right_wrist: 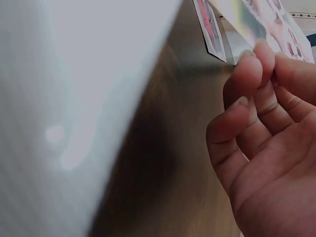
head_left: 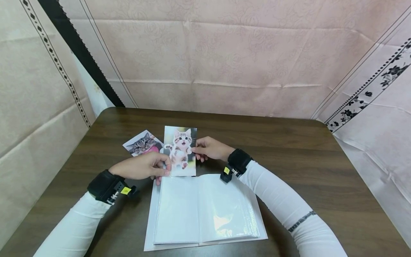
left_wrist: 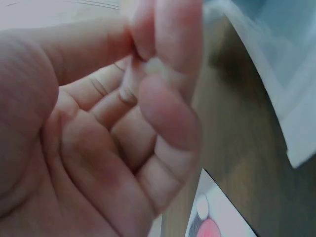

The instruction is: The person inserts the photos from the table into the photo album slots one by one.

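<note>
My right hand pinches the right edge of a photo card, which pictures a white-and-brown kitten. The card stands upright in the head view, its bottom edge at the top of an open photo album's left page. At that page's upper left corner, my left hand pinches the clear page sleeve, thumb and finger overlapping the card's lower left corner. Clear plastic shows beside these fingers in the left wrist view. A second photo, of a grey cat with something pink, lies partly behind the left hand.
The album's white cover sticks out around its clear sleeves. Light glares off the right page. Under everything is a dark wooden table, with pale patterned cloth hanging behind it.
</note>
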Available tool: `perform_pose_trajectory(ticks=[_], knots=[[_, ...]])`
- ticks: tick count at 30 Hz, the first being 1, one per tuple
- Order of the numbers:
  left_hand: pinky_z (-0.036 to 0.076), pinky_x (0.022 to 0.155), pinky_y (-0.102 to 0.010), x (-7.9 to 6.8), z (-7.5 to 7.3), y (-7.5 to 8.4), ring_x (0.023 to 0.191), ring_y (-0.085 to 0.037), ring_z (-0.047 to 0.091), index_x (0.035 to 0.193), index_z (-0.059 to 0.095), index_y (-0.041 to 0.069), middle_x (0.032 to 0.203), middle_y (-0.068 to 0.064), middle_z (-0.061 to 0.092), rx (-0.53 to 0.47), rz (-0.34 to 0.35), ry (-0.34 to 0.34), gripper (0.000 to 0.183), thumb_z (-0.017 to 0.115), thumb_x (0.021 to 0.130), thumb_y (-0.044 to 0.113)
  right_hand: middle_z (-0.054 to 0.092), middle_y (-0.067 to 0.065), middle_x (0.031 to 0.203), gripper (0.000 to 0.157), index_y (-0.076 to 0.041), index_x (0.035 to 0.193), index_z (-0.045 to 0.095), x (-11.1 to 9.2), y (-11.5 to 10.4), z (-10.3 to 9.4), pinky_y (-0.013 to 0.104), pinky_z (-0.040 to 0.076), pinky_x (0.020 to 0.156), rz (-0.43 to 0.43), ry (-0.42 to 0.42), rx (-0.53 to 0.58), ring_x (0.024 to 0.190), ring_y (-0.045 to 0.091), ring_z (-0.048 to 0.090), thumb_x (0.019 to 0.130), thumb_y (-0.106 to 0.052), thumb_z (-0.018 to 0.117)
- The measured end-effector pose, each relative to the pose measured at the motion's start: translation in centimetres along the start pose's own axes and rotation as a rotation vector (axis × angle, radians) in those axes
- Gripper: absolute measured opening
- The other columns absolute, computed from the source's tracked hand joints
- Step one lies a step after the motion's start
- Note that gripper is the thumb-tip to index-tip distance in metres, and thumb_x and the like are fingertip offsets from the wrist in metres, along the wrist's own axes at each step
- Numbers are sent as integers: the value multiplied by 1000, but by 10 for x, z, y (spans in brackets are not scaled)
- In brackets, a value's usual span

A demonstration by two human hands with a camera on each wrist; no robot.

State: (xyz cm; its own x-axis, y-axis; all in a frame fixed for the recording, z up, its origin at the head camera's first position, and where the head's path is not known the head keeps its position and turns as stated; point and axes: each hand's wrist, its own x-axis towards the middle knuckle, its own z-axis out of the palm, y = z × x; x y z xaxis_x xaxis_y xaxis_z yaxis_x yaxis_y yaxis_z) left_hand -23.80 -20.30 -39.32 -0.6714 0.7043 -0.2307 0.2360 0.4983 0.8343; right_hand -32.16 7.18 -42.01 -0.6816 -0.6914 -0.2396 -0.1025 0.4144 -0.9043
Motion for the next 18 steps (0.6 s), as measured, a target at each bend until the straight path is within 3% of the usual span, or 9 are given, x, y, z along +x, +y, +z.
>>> perform_pose_trajectory(ticks=[8,18], knots=[[49,63,-35,-1,1,5,71,-25,64,102,58,14,77,-4,65,44,-33,20,22,61,92,33,61,11,77,24,-5,94,61,0,2,1,28,45,63,-5,-17,-2,68,22,56,97,-28,55],[51,67,-34,-4,2,10,71,-20,63,102,59,11,82,-3,65,79,4,28,25,61,92,35,63,9,76,22,-4,90,63,0,3,0,28,44,62,31,-30,-55,67,22,55,95,-25,58]])
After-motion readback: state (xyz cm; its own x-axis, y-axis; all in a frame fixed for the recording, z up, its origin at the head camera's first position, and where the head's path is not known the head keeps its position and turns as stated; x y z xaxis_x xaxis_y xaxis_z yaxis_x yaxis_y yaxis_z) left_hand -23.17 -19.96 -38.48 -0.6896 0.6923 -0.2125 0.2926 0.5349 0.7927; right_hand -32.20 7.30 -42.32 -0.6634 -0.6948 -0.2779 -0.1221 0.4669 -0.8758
